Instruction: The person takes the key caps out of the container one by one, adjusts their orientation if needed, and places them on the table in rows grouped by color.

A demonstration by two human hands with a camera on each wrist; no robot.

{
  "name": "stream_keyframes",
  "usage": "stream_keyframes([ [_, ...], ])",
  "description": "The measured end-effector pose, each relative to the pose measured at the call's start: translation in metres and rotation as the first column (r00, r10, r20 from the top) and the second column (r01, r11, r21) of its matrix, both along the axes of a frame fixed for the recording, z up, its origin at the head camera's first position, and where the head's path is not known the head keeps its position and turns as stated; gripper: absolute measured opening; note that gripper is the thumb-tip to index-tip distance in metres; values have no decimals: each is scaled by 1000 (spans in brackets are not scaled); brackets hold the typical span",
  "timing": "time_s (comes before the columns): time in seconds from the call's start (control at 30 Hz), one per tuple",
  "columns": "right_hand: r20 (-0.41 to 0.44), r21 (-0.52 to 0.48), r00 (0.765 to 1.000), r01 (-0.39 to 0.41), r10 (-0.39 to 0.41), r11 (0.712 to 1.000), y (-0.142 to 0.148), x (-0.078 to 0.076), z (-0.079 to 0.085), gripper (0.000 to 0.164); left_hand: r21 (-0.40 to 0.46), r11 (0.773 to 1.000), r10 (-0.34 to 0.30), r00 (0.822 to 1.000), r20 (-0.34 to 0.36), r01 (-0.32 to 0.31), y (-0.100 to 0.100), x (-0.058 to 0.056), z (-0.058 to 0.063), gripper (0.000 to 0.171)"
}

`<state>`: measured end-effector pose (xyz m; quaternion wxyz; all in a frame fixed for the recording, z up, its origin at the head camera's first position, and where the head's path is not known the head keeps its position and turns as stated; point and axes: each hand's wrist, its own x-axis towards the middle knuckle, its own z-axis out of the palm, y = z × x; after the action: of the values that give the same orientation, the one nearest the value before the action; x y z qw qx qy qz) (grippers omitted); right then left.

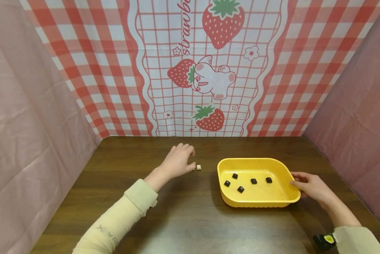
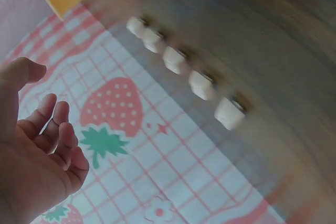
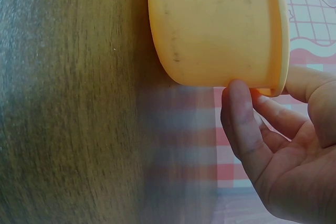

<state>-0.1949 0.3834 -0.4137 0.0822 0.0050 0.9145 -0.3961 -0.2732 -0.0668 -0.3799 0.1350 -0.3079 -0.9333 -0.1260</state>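
Five white blocks (image 2: 175,60) stand in a row, one just beside the thumb of the left hand (image 1: 177,162), fingers parted and empty. The right hand (image 1: 315,189) pinches the yellow tray (image 1: 256,204), five black blocks (image 1: 240,189) inside. Judged: black placed, white outstanding.

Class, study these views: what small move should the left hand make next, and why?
Probably pinch the small white block beside its thumb: the left hand looks empty, while the right hand holds the yellow tray.
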Motion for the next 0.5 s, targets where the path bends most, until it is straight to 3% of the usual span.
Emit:
stream_keyframes([
  [0.5, -2, 17, 1000, 4, -4, 1000, -1, 0, 1, 61, 6, 990, -139, 990, -18, 139, 46, 9, 5, 29],
])
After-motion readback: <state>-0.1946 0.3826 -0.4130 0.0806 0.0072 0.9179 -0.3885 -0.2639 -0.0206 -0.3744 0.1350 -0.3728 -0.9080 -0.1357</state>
